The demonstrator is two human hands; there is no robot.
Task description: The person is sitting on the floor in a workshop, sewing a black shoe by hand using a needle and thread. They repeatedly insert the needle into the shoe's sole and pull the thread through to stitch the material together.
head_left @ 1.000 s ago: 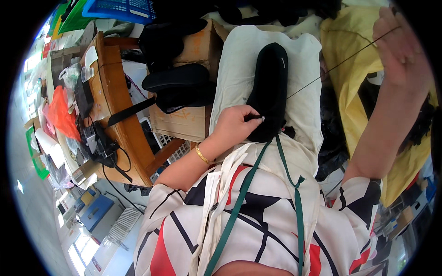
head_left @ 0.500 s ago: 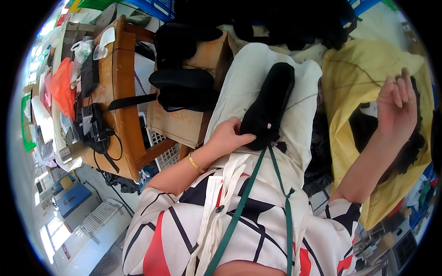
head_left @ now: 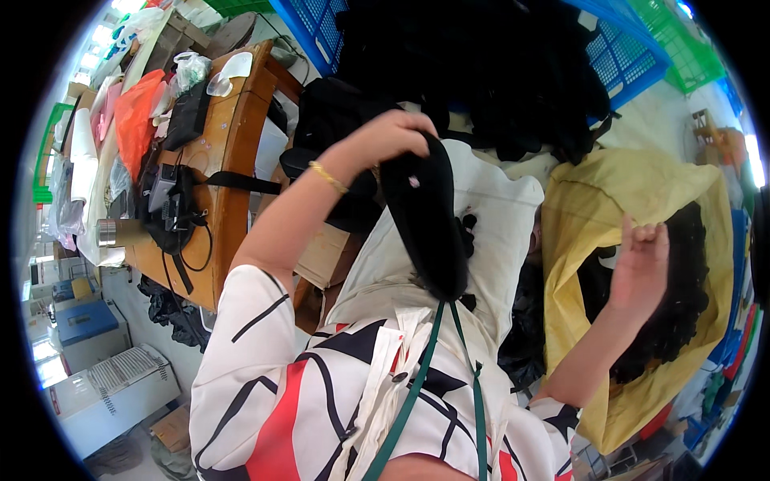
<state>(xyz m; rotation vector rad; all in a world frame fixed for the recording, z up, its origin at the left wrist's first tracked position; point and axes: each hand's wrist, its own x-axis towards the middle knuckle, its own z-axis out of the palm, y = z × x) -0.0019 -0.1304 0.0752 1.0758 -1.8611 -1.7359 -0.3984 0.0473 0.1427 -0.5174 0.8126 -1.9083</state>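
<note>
Plainly, the left hand (head_left: 393, 136) grasped a slim black fabric shoe (head_left: 425, 228) by its far end, over the white cloth (head_left: 501, 232) spread on the lap, stretching from near the cloth's far left corner toward its near edge. The right hand (head_left: 642, 260) was raised over a large yellow sack (head_left: 564, 276), fingers partly bent; whether they pinched anything I couldn't tell. Beyond the cloth's far edge, black pieces (head_left: 473, 72) filled a blue perforated plastic crate (head_left: 630, 60).
</note>
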